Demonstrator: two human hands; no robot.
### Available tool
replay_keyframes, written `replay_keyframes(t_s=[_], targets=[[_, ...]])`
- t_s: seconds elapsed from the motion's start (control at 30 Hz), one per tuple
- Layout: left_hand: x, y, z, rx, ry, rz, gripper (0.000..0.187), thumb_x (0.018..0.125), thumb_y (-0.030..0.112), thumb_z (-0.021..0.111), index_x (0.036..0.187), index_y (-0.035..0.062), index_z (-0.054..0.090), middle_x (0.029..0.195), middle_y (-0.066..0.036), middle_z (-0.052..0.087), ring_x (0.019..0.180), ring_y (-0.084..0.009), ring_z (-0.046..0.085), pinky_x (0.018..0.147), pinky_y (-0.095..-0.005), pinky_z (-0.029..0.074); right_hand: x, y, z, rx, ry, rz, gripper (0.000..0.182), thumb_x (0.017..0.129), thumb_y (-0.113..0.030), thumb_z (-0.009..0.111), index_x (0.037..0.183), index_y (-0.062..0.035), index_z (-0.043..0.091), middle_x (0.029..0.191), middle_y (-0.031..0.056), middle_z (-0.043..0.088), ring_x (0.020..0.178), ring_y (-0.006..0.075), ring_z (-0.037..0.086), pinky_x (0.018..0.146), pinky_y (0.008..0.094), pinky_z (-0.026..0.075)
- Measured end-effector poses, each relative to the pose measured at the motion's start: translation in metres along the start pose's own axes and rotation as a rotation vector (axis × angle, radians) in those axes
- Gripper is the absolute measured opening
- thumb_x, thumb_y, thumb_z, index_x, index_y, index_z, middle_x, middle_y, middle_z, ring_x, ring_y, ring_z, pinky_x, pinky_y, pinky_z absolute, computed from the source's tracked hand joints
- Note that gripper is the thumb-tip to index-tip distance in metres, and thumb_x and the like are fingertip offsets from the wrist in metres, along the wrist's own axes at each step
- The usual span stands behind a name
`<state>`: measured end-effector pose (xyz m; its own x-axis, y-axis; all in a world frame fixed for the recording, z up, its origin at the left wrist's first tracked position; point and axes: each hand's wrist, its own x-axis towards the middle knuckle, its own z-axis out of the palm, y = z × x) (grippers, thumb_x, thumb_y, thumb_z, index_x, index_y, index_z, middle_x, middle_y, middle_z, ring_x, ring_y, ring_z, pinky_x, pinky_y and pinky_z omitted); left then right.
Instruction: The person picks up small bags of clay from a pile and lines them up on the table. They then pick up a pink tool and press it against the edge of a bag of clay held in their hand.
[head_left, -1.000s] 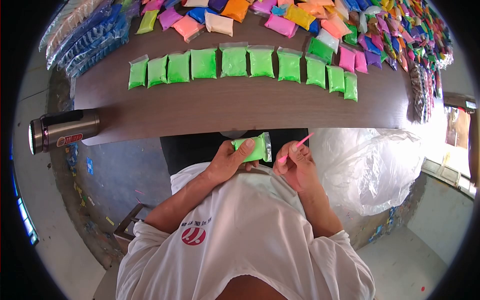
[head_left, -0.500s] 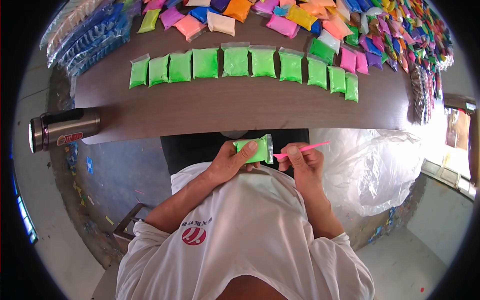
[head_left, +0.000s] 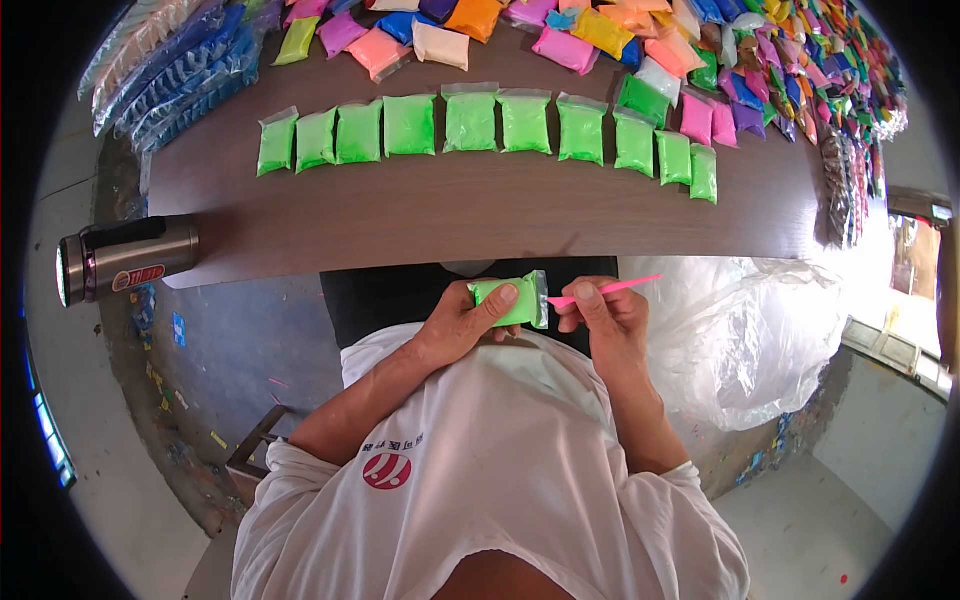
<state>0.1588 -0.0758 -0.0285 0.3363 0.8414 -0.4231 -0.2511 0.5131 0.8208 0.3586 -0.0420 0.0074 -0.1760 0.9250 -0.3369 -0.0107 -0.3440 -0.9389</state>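
Observation:
My left hand (head_left: 470, 314) is wrapped round a bright green clay packet (head_left: 512, 302), thumb on top, above my lap and just off the table's near edge. The packet's clear plastic end (head_left: 541, 299) points to the right. Between thumb and fingers my right hand (head_left: 607, 312) pinches a thin pink plastic tool (head_left: 622, 286). Its wider left tip is right at the clear end of the packet, and the thin end sticks out up to the right. A row of similar green packets (head_left: 410, 126) lies across the table in front of me.
On the brown table (head_left: 400, 215), colourful packets (head_left: 600, 35) lie along the back and pile up at the right (head_left: 800, 60). Blue packets in clear bags (head_left: 195, 80) lie at the left. A steel flask (head_left: 130, 258) lies at the left edge; clear plastic sheeting (head_left: 740, 340) hangs right of my lap.
My right hand and the pink tool have shifted very slightly up, with the tool's tip still by the packet's clear end. My left hand and the green packet stay nearly in place.

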Motion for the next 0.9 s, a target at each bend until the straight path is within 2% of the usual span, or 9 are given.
replay_keyframes(t_s=[0.5, 0.7, 0.9], targets=[[0.0004, 0.0029, 0.0015, 0.001, -0.004, -0.016, 0.054, 0.095, 0.052, 0.047, 0.091, 0.0001, 0.062, 0.076, -0.005, 0.063, 0.067, -0.0092, 0.056, 0.062, -0.0237, 0.046, 0.0061, -0.0023, -0.0024, -0.005, -0.038, -0.030, 0.025, 0.093, -0.022, 0.063, 0.091, 0.0018, 0.066, 0.077, 0.0075, 0.066, 0.062, 0.0108, 0.059, 0.058, 0.0228, 0.049], [0.0004, -0.0003, -0.0002, -0.005, 0.001, -0.033, 0.054, 0.095, 0.052, 0.048, 0.092, 0.0000, 0.062, 0.077, -0.006, 0.064, 0.067, -0.0092, 0.056, 0.062, -0.0235, 0.047, 0.0060, 0.0036, -0.0036, -0.016, -0.148, -0.027, 0.019, 0.093, -0.017, 0.062, 0.091, 0.0019, 0.066, 0.081, 0.0064, 0.066, 0.066, 0.0089, 0.059, 0.059, 0.0220, 0.049], [0.0009, -0.0001, 0.0002, 0.010, 0.021, -0.036, 0.056, 0.095, 0.053, 0.046, 0.093, -0.0006, 0.063, 0.077, -0.006, 0.064, 0.068, -0.0092, 0.058, 0.063, -0.0232, 0.048, 0.0073, 0.0046, -0.0079, -0.117, -0.228, -0.013, 0.020, 0.093, -0.018, 0.061, 0.090, 0.0020, 0.065, 0.076, 0.0070, 0.065, 0.064, 0.0099, 0.059, 0.059, 0.0224, 0.049]])
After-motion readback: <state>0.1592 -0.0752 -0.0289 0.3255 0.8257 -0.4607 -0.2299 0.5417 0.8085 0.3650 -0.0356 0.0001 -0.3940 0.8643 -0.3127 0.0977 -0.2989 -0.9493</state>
